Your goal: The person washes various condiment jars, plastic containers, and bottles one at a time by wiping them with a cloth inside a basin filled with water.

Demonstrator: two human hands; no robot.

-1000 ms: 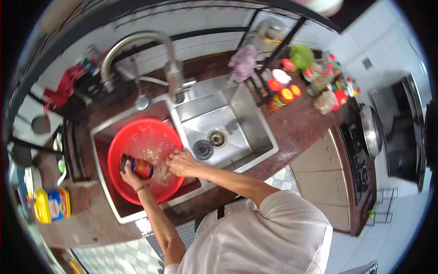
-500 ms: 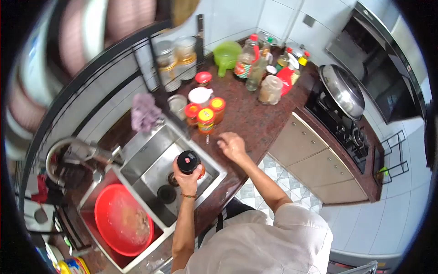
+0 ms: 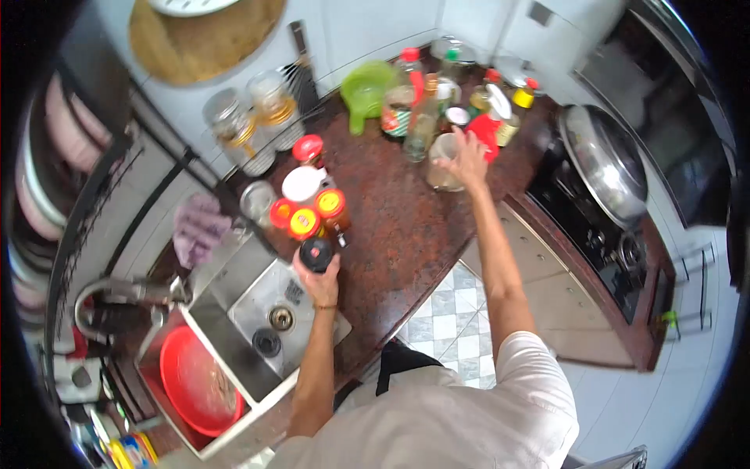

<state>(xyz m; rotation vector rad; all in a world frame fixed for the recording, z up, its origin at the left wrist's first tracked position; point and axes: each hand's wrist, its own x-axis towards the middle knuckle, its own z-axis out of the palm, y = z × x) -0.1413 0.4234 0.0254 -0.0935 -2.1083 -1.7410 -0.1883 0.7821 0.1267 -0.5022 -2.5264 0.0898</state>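
Observation:
My left hand [image 3: 319, 286] is closed around a jar with a black lid [image 3: 316, 255], held at the sink's edge beside the other jars. The lid hides most of its body. My right hand [image 3: 470, 162] is at a clear jar [image 3: 444, 177], with thumb and fingers spread around its upper side. Just behind that jar are a red spray bottle [image 3: 486, 134] and a tall glass bottle [image 3: 423, 129]. Close to my left hand stand jars with yellow-and-red lids [image 3: 305, 223], a white-lidded container [image 3: 303, 184] and a red-lidded jar [image 3: 308, 148].
The steel sink [image 3: 254, 301] lies at the left, with a red basin [image 3: 199, 383] in its nearer bowl. Sauce bottles [image 3: 400, 102] and a green strainer [image 3: 366, 92] line the back wall. On the right, a large lidded pan [image 3: 605, 164] sits on the stove [image 3: 574, 215].
My left hand has carried the black-lidded jar from above the sink toward the grouped jars. My right hand has reached away to the clear jar. The camera view has shifted.

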